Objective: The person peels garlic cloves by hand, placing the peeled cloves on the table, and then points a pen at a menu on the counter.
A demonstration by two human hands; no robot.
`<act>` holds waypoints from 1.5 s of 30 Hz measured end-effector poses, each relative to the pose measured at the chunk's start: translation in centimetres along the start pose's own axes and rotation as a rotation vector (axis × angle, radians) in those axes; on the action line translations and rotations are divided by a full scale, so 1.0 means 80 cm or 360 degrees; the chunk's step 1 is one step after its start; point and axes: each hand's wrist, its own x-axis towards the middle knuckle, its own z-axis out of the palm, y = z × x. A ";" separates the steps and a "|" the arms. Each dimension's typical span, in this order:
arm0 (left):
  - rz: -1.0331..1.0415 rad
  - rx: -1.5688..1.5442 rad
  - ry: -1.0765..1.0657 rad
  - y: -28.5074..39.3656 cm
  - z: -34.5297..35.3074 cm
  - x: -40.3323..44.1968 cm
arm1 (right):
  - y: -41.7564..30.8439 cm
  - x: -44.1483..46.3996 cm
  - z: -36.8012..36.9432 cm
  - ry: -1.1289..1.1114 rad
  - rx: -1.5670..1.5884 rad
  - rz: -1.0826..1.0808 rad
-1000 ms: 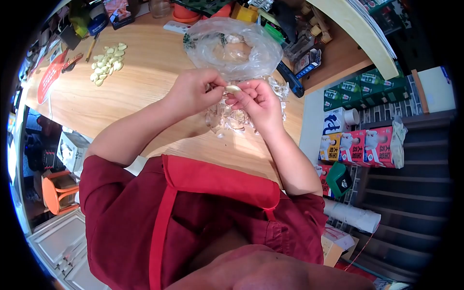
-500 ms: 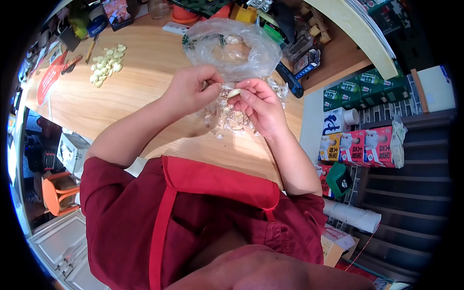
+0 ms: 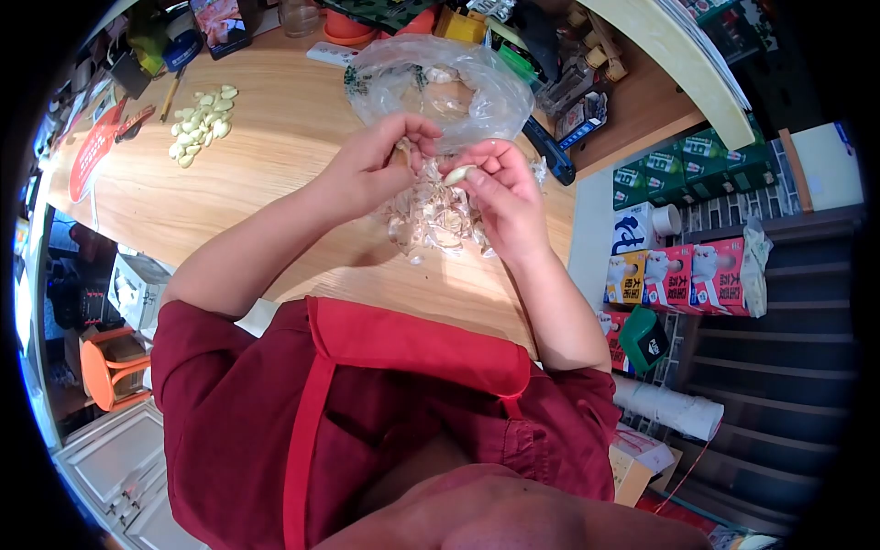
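Pinching a clove (image 3: 457,174) in right hand (image 3: 510,194), curling left hand (image 3: 378,167), contents unclear, with peeled cloves (image 3: 201,126) at ten o'clock, bulbs (image 3: 442,74) remaining at twelve.

Right hand (image 3: 510,194) is hiding part of the peel pile (image 3: 436,220) and one end of pale clove (image 3: 456,175).

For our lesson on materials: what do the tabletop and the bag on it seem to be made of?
Tabletop: wood or laminate, smooth; grain lines show, but not which. Bag: probably thin, glossy plastic; it is see-through, crinkled and shiny.
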 end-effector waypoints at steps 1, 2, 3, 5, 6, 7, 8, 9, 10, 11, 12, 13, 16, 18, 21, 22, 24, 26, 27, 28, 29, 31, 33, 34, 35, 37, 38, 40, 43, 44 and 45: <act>-0.0053 -0.0027 -0.0035 -0.001 -0.001 0.000 | -0.002 0.001 -0.002 0.0014 0.0146 0.0051; -0.0105 -0.0054 -0.0068 0.000 -0.001 0.000 | -0.004 0.001 -0.003 0.0026 0.0230 0.0094; -0.0157 -0.0080 -0.0103 0.001 -0.001 0.000 | -0.006 0.001 -0.005 0.0038 0.0315 0.0136; -0.0189 -0.0304 -0.0051 0.005 0.008 -0.001 | -0.010 0.002 -0.004 0.0065 0.0424 0.0209; -0.0206 -0.0416 -0.0026 0.006 0.011 -0.002 | -0.013 0.002 -0.002 0.0081 0.0448 0.0240; -0.0249 -0.0418 -0.0050 0.007 0.010 -0.002 | -0.014 0.002 -0.001 0.0097 0.0473 0.0271; -0.0292 -0.0421 -0.0074 0.008 0.009 -0.003 | -0.013 0.001 -0.001 0.0099 0.0360 0.0290; -0.0336 -0.0423 -0.0099 0.008 0.007 -0.004 | -0.011 0.001 -0.001 0.0100 0.0248 0.0308; -0.0347 -0.0419 -0.0105 0.006 0.006 -0.005 | -0.008 0.001 0.000 0.0101 0.0136 0.0327; -0.0357 -0.0416 -0.0111 0.004 0.005 -0.005 | -0.006 0.000 0.000 0.0062 -0.0023 0.0327; -0.0367 -0.0413 -0.0116 0.003 0.005 -0.005 | -0.004 -0.002 0.001 0.0022 -0.0181 0.0327; -0.0336 -0.0404 -0.0111 0.005 0.005 -0.005 | -0.002 -0.003 0.003 -0.0018 -0.0339 0.0327; -0.0297 -0.0337 -0.0086 0.014 0.008 -0.005 | 0.002 -0.005 0.008 -0.0017 -0.0816 0.0148; -0.0343 -0.0211 -0.0021 0.019 0.005 -0.004 | 0.003 -0.009 0.008 -0.0004 -0.1025 0.0114; -0.0196 0.0293 -0.0024 0.011 0.004 -0.006 | 0.006 -0.011 0.013 0.0033 -0.0987 0.0157; -0.0197 0.0295 -0.0014 0.013 0.002 -0.007 | 0.007 -0.012 0.015 0.0056 -0.0922 0.0195; -0.0193 0.0285 -0.0008 0.016 0.003 -0.007 | 0.007 -0.013 0.018 0.0047 -0.0906 0.0179; -0.0288 0.0179 0.0017 0.014 0.002 -0.007 | 0.016 -0.015 0.010 0.0088 -0.1008 0.0102; -0.0328 0.0098 0.0018 0.013 0.002 -0.007 | 0.008 -0.013 0.015 0.0072 -0.1036 0.0092; -0.0365 0.0012 0.0016 0.012 0.002 -0.006 | 0.006 -0.014 0.016 0.0072 -0.1039 0.0121; -0.0428 -0.0063 0.0005 0.013 0.002 -0.006 | 0.004 -0.016 0.017 0.0074 -0.1045 0.0152; -0.0552 -0.0218 -0.0023 0.014 0.001 -0.004 | -0.001 -0.017 0.017 0.0067 -0.0985 0.0198; -0.0541 -0.0340 -0.0049 0.014 -0.001 -0.004 | -0.006 -0.016 0.019 0.0047 -0.0843 0.0227; -0.0536 -0.0400 -0.0062 0.014 -0.001 -0.004 | -0.007 -0.016 0.019 0.0042 -0.0689 0.0266; -0.0552 -0.0448 -0.0038 0.017 -0.001 -0.004 | -0.008 -0.015 0.019 0.0037 -0.0535 0.0304; -0.0577 -0.0545 0.0011 0.026 0.000 -0.004 | -0.009 -0.012 0.016 0.0017 -0.0302 0.0309; -0.0552 -0.0596 0.0049 0.024 -0.001 -0.003 | -0.007 -0.010 0.012 0.0004 -0.0223 0.0277; -0.0498 -0.0700 0.0128 0.016 -0.001 -0.001 | -0.007 -0.006 0.009 0.0073 -0.0149 0.0190; -0.0418 -0.0601 0.0190 0.011 -0.001 0.001 | -0.007 0.002 0.007 0.0261 -0.0088 0.0064; -0.0365 -0.0251 0.0138 0.011 -0.001 0.000 | -0.006 0.003 0.005 0.0276 -0.0093 0.0055; -0.0311 0.0100 0.0087 0.013 0.001 -0.002 | -0.005 0.003 0.003 0.0292 -0.0096 0.0046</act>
